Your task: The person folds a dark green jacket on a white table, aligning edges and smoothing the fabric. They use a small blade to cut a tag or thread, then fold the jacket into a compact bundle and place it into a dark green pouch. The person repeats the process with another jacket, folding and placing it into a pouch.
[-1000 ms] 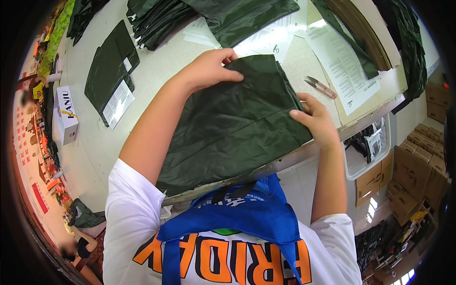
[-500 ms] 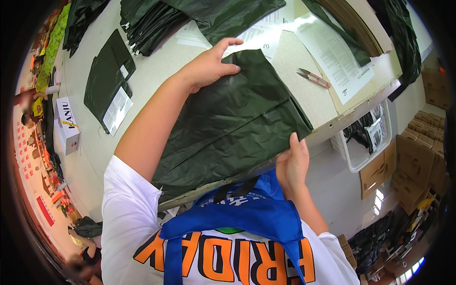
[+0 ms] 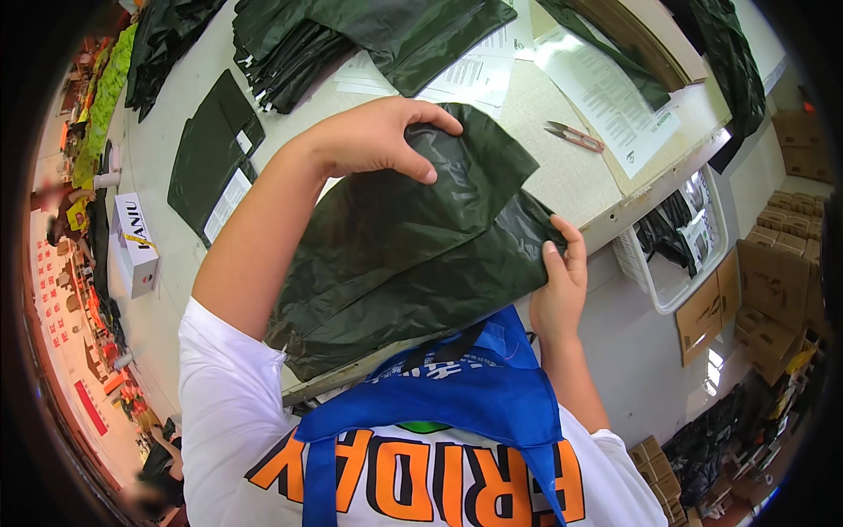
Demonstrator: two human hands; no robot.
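A folded dark green sheet of thin, shiny material (image 3: 395, 255) lies in front of me at the table's near edge. My left hand (image 3: 373, 136) grips its far part, thumb and forefinger curved about a raised fold; the other fingers are mostly hidden. The lifted upper layer forms a loose flap to the right of that hand. At the sheet's right edge, my right hand (image 3: 562, 272) pinches the lower layer between thumb and fingers. Thread snips with a reddish handle (image 3: 575, 137) lie on the table beyond the right hand.
Dark green folded pieces (image 3: 290, 57) are stacked at the far side, near printed papers (image 3: 606, 97). Another folded piece (image 3: 206, 154) lies left, near a white box (image 3: 133, 246). Right of the table are a white basket (image 3: 672, 303) holding packaged items and cardboard boxes (image 3: 773, 290).
The sheet's upper layer has come up and folded back at the right. My left hand has shifted slightly nearer, and my right hand has moved up onto the right edge.
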